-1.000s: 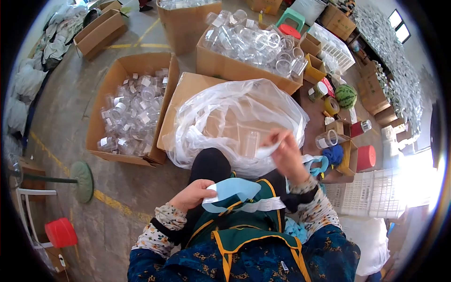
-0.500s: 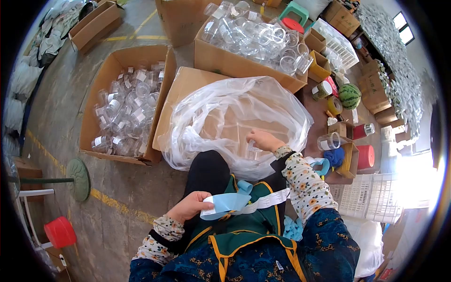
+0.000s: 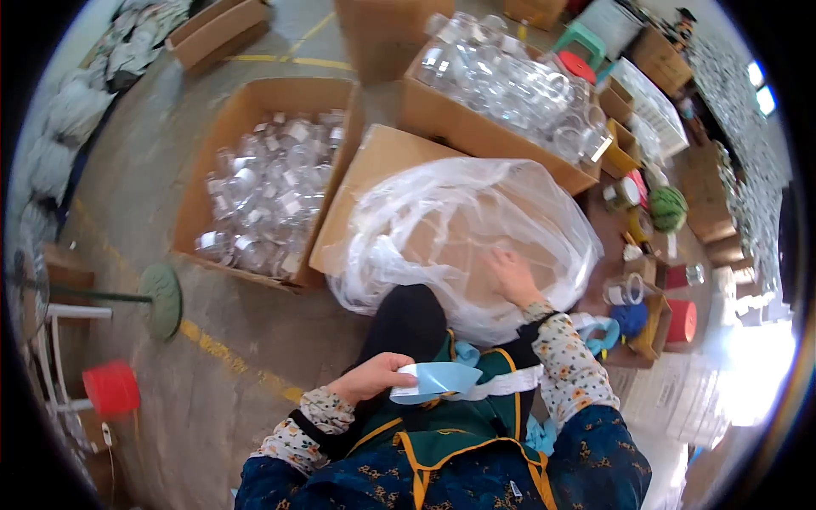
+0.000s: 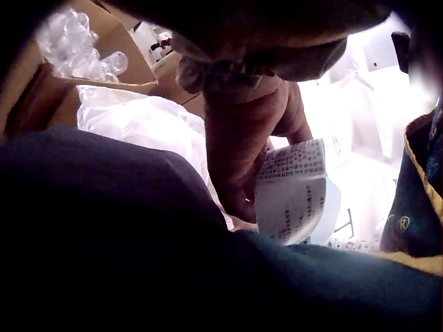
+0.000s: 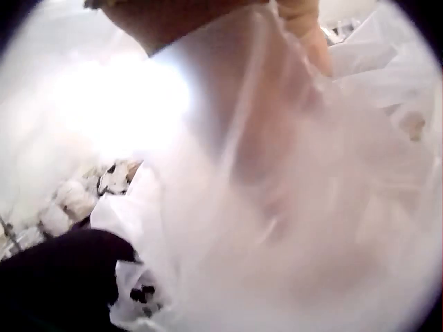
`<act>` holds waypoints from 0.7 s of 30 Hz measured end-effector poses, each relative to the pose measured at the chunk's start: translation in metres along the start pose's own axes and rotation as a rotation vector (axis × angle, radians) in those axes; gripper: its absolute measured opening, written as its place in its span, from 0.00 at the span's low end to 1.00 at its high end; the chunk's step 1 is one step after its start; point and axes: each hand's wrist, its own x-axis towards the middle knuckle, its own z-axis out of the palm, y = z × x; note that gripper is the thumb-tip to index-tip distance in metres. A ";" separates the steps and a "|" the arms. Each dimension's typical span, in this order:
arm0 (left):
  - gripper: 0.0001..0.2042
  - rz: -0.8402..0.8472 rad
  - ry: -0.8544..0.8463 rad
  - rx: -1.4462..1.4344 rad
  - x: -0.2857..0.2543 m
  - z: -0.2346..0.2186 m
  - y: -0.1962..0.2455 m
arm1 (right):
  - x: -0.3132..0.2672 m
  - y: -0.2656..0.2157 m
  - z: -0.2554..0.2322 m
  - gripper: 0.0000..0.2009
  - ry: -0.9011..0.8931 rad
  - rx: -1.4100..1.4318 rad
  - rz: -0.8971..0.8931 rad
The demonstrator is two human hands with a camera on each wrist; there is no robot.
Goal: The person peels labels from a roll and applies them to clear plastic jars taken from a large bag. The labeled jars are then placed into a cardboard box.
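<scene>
My left hand [image 3: 374, 378] pinches a strip of labels [image 3: 444, 378] above my lap, blue on the backing side. In the left wrist view small printed text covers the white face of the label strip [image 4: 291, 200]. The strip's white tail trails to the right over the green apron [image 3: 476, 425]. My right hand [image 3: 512, 276] reaches over a clear plastic bag [image 3: 382, 255] that lines a cardboard box, fingers extended. Through the bag's film [image 5: 332, 228] in the right wrist view, that hand [image 5: 256, 117] shows blurred.
Left of the bag stands a carton [image 3: 208, 166] full of clear plastic jars [image 3: 272, 195]. Another carton [image 3: 510, 136] of jars is behind it. To the right are a watermelon [image 3: 667, 209], a blue tape roll [image 3: 605, 336] and small boxes. A red tub [image 3: 110, 393] sits at left.
My right hand moved from holding up a pale piece, down into the bag, where it held a clear jar; now its fingers are extended. The left hand keeps the strip. The head view shifted.
</scene>
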 end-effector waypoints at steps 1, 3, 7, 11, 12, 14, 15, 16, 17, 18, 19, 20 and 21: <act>0.09 0.020 0.001 0.016 -0.003 0.000 0.000 | 0.003 0.006 -0.001 0.33 -0.016 0.096 0.013; 0.08 0.034 0.023 0.006 -0.007 0.000 0.001 | 0.007 0.010 -0.004 0.32 -0.058 0.137 0.033; 0.08 0.039 0.044 0.047 -0.013 -0.001 -0.001 | 0.020 0.023 -0.001 0.29 -0.142 0.089 0.047; 0.09 0.001 0.041 0.050 -0.010 0.003 -0.004 | 0.029 0.039 -0.007 0.31 -0.114 0.006 0.059; 0.09 -0.017 0.070 0.022 -0.011 0.003 -0.005 | 0.031 0.038 -0.016 0.32 -0.123 0.012 0.036; 0.08 -0.034 0.046 -0.014 -0.007 -0.002 -0.013 | 0.029 0.048 -0.021 0.33 -0.135 0.019 0.025; 0.08 -0.050 0.049 -0.042 -0.006 -0.001 -0.013 | 0.030 0.053 -0.020 0.35 -0.189 0.044 -0.011; 0.07 -0.062 0.058 -0.071 -0.005 -0.001 -0.012 | 0.032 0.056 -0.019 0.38 -0.240 0.070 -0.052; 0.07 -0.063 0.057 -0.070 -0.004 0.000 -0.010 | 0.033 0.058 -0.018 0.38 -0.239 0.070 -0.051; 0.08 -0.057 0.040 -0.076 -0.002 0.001 -0.008 | 0.036 0.056 -0.021 0.39 -0.293 0.089 -0.025; 0.08 -0.050 0.027 -0.084 -0.002 0.002 -0.007 | 0.040 0.052 -0.022 0.40 -0.347 0.108 -0.004; 0.08 -0.045 0.039 -0.087 -0.003 0.004 -0.003 | 0.043 0.046 -0.023 0.40 -0.346 0.111 -0.017; 0.08 -0.054 0.033 -0.062 -0.002 0.006 0.001 | 0.045 0.036 -0.023 0.41 -0.356 0.120 0.099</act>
